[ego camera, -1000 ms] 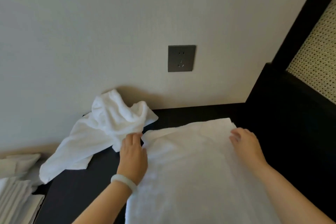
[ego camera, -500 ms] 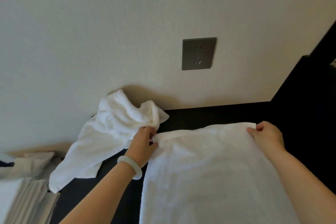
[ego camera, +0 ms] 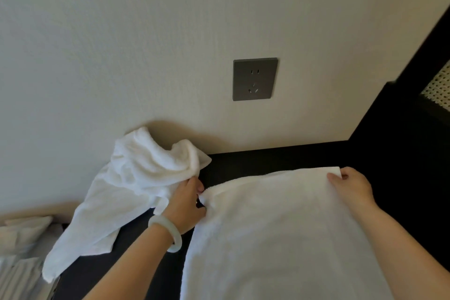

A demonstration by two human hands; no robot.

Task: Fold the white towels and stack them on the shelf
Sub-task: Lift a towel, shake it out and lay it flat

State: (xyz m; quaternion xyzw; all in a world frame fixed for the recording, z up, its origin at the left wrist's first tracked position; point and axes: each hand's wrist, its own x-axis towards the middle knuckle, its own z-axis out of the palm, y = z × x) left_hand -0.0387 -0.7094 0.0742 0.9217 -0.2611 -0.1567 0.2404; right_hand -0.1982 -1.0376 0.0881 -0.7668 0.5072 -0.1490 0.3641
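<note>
The flat towel [ego camera: 280, 238] lay spread from the dark tabletop's [ego camera: 267, 158] near edge, not yet folded, we judged. Our left hand [ego camera: 185, 202] and right hand [ego camera: 350, 185] each pinched one far corner. Beyond, at the back-left edge, a crumpled towel [ego camera: 136, 178] waited unfolded; no shelf showed.

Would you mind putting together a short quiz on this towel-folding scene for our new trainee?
1. True or false: the left hand and right hand each pinch a far corner of the flat towel.
2. Where does the crumpled towel lie? A) left of the flat towel B) on top of it C) right of it
3. Fill in: the bracelet sits on the ___ wrist.
Key: 1 true; 2 A; 3 left.
</note>
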